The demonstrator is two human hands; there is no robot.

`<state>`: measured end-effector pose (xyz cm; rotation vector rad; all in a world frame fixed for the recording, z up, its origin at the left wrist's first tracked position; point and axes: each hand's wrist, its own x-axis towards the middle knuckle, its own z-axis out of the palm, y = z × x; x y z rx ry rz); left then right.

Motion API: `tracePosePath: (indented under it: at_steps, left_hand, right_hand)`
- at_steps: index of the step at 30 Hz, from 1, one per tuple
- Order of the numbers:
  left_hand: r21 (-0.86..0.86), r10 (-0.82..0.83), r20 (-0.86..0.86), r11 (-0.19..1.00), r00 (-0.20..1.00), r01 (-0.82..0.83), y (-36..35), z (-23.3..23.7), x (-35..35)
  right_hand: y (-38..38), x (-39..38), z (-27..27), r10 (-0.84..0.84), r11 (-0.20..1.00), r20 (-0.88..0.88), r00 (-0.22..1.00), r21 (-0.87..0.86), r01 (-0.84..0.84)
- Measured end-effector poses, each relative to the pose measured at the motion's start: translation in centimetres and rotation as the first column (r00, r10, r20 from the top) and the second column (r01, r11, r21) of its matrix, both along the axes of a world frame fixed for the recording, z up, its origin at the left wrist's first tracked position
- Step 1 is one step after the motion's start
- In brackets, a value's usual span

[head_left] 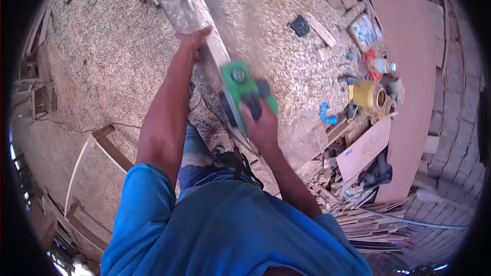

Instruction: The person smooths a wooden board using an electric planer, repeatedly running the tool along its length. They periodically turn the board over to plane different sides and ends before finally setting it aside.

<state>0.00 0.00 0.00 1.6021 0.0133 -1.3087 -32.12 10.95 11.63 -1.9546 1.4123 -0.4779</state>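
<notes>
A long, pale wooden beam [217, 47] runs from the top of the view down toward my body. On its near part sits a green power planer [236, 84], slightly blurred. My right hand [260, 125] is wrapped round the planer's dark handle. Farther up, my left hand [194, 41] grips the beam from its left side, with the thumb across the top edge. The beam's near end is hidden under the planer and my right hand.
Wood shavings [117, 36] cover the floor. A yellow machine [365, 94], a blue curved object [327, 114], a bottle [382, 66] and a clear-lidded tub [363, 32] lie at the right, beside a long board [409, 71]. Wood scraps are piled lower right; a wooden frame [79, 166] stands left.
</notes>
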Motion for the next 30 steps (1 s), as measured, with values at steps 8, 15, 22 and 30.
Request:
tracePosePath:
  at_steps: [8, 15, 22, 30]
  left_hand:
    - [-0.117, 0.099, -0.084, 0.987, 0.992, -0.108, 0.3, -5.6, -2.6]
    - [-0.339, 0.046, -0.165, 0.935, 0.985, -0.1, -0.9, -12.3, -0.1]
    - [-0.378, 0.108, -0.182, 0.91, 0.977, -0.171, 0.7, -7.2, -2.8]
    - [-0.288, 0.212, -0.171, 0.923, 0.962, -0.255, 1.8, -1.3, -5.0]
  right_hand:
    - [16.2, -20.5, 1.4, -0.105, 0.987, -0.106, 0.989, 0.109, 0.117]
    - [12.2, -13.8, 0.7, -0.071, 0.995, -0.027, 0.997, -0.076, 0.069]
    - [8.2, -7.8, 0.5, -0.083, 0.992, -0.038, 0.996, -0.1, 0.078]
    - [2.0, 1.1, 0.7, -0.07, 0.985, -0.03, 0.997, -0.162, 0.064]
